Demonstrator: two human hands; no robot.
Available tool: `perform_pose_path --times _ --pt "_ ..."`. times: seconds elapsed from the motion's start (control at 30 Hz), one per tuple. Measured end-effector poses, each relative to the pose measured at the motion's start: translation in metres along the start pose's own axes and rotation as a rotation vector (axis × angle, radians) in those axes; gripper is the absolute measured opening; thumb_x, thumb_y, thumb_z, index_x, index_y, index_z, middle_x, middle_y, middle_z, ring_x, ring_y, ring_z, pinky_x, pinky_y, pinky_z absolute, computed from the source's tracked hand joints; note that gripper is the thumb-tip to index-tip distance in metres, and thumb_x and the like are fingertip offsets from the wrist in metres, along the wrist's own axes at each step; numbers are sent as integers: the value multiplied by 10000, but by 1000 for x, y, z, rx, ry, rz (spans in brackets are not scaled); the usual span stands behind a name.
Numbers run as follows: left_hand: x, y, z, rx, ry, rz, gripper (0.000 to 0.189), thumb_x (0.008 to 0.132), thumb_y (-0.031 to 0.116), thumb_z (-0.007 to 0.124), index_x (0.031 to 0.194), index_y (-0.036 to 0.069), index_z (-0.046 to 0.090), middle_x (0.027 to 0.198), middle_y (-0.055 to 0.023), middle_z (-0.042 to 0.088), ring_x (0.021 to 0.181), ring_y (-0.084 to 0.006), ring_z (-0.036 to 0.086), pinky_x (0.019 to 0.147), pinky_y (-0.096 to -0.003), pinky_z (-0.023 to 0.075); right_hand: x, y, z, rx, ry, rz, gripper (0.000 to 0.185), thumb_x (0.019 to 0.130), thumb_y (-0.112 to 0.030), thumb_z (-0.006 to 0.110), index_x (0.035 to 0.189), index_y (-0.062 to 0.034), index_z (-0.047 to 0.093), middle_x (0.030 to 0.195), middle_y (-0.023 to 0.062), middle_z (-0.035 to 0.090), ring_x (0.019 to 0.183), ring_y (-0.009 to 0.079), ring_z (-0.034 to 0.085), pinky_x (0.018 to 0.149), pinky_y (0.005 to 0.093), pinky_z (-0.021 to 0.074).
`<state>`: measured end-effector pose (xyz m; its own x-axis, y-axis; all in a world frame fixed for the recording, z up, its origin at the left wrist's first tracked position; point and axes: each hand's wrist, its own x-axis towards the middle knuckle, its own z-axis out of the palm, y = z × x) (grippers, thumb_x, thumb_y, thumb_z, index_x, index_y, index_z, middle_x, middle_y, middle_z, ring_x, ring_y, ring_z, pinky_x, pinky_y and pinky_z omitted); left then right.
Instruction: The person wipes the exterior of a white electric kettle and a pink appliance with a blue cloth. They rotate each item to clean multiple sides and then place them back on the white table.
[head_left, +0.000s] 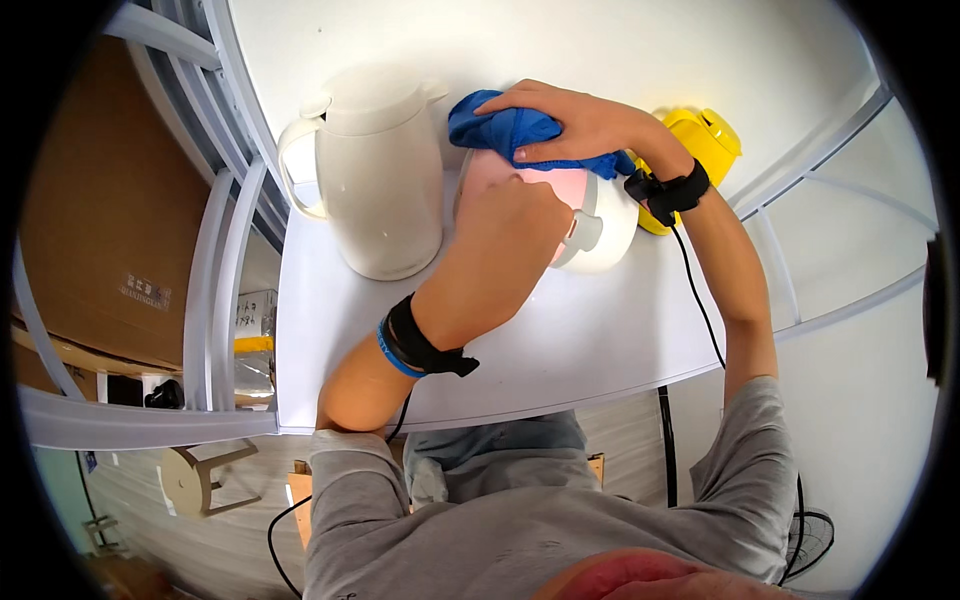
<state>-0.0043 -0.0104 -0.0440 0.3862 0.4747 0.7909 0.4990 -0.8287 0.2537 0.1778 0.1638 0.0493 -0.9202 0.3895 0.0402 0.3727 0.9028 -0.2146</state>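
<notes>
My right hand (581, 124) holds a crumpled blue cloth (502, 124) with its fingers spread over it. The cloth lies against the far upper side of a rounded pink-and-white household appliance (619, 217). This appliance has a grey band and a grey tab on its near right side. Over its pink top rests my left hand (514, 240), knuckles bent. Those fingertips are hidden, so whether they grip something cannot be told. A cream jug (382, 180) with a spout and a side handle stands upright left of the appliance. Behind my right wrist is a yellow jug (701, 142), partly covered.
All of these stand on a white table (600, 330) against a white wall. Metal shelving (202, 352) with a large cardboard box (105, 202) borders the left. A black cable (697, 292) trails from my right wristband. Below left is a stool (187, 480); a fan (810, 536) is at lower right.
</notes>
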Motion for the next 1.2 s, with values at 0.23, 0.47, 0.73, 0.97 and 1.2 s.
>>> perform_pose_path --times 0.23,0.47,0.73,0.97,1.2 --pt "-10 11 8 91 11 47 156 944 25 610 1091 53 652 1025 -126 610 1002 -376 614 1001 -434 537 -47 -16 -9 5 -16 95 699 969 -336 762 1598 -225 478 1502 144 533 1352 367 561 1162 419 463" --pt "-9 -3 14 44 -66 -11 79 969 88 640 1037 48 644 931 -120 614 962 -370 623 947 -447 534 -113 -21 -25 56 -135 318 929 922 -356 827 1689 -209 324 1571 177 492 1398 378 530 1192 452 436" --pt "30 -7 20 365 -255 -114 549 886 455 795 1017 -50 622 1037 -192 621 985 -384 645 833 -438 538 -128 -34 -12 94 -5 318 880 907 -328 851 1654 -202 403 1498 162 538 1296 363 587 1128 429 485" --pt "16 -21 15 398 -411 -118 920 820 649 762 1222 -161 593 1181 -401 608 910 -460 710 753 -449 583 -106 -62 16 140 199 231 709 928 -294 828 1572 -227 538 1324 140 559 1188 325 612 1039 396 528" --pt "23 -12 6 308 -468 -285 880 756 530 856 1236 -110 489 1288 -410 545 1008 -509 706 784 -455 606 -94 -4 44 664 274 742 875 1008 -527 717 1669 -90 346 1591 163 489 1436 279 513 1219 373 393"
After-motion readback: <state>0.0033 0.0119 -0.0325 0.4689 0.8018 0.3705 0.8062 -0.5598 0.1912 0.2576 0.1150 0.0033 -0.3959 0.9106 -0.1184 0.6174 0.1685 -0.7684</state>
